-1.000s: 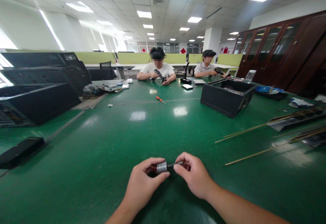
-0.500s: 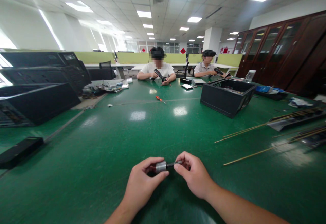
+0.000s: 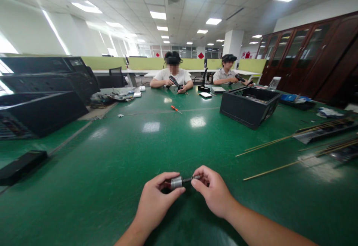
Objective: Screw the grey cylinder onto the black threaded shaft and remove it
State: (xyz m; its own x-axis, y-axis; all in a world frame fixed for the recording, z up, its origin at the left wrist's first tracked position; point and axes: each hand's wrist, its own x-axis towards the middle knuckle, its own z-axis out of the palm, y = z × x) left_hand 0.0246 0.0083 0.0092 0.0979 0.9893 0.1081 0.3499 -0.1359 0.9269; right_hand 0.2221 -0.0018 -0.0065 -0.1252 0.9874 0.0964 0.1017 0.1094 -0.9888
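A short silver metal cylinder (image 3: 176, 182) with a thin dark shaft (image 3: 187, 180) pointing right is held just above the green table. My left hand (image 3: 156, 197) grips the cylinder between thumb and fingers, covering its left end. With thumb and fingertips, my right hand (image 3: 214, 190) pinches the small silver tip (image 3: 197, 177) at the far end of the shaft. The fingers partly hide that tip, so I cannot tell whether it is a separate piece.
An orange-handled screwdriver (image 3: 175, 109) lies mid-table. Beyond it, two people (image 3: 172, 76) hold dark power tools. Black computer cases stand right (image 3: 246, 108) and left (image 3: 41, 112). Thin brass-coloured rods (image 3: 270, 170) stick out from the right. A black box (image 3: 24, 166) lies at left.
Both hands hold nearly the same pose. The cylinder and shaft have shifted only very slightly in the fingers.
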